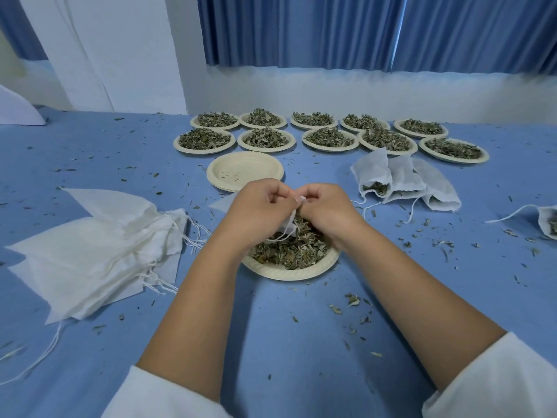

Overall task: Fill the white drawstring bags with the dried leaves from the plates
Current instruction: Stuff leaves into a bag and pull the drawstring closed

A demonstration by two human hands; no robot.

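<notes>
At the left of the frame a pile of empty white drawstring bags point(90, 245) lies flat on the blue-covered counter point(271, 342), its strings trailing toward the middle. Just right of the pile, in the centre, the left hand point(256, 211) and the right hand point(330, 211) meet above a plate of dried leaves point(289, 268). Both hands have their fingers curled, and together they pinch the top of one white bag point(287, 226), which hangs between them right over the leaf heap. A string dangles from it onto the leaves. Beyond the hands sits a stack of empty plates point(244, 171). Behind that, across the upper middle of the frame, two rows of full plates point(265, 140) run along the wall. To the right of centre lie three filled bags point(401, 179) with their open mouths facing the viewer and leaves showing inside. At the far right edge another bag point(548, 221) is partly cut off. Loose leaf crumbs point(352, 300) are scattered over the cloth.
</notes>
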